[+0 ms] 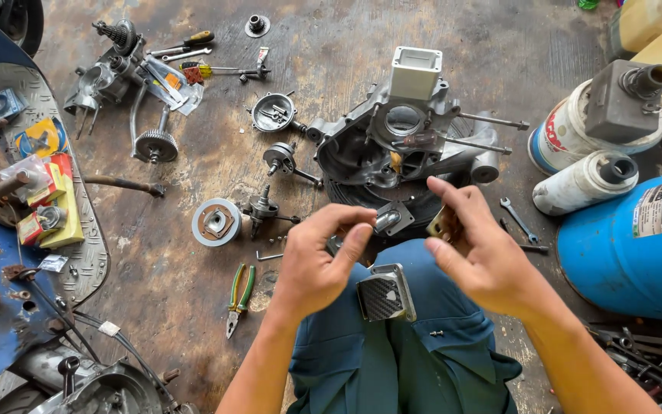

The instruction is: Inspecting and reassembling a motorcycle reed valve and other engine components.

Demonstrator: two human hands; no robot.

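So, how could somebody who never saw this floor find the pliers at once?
Start from the big grey engine casing in the middle of the stained floor, then come down towards the person's left hand. Just left of that wrist lie the pliers, tips pointing towards the person. Their green handles set them apart from the bare metal parts nearby, such as the round disc above them.

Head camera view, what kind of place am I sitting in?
Probably a small engine repair workshop: an opened engine crankcase on the stained floor, scattered gears and wrenches, green-handled pliers, and a blue drum.
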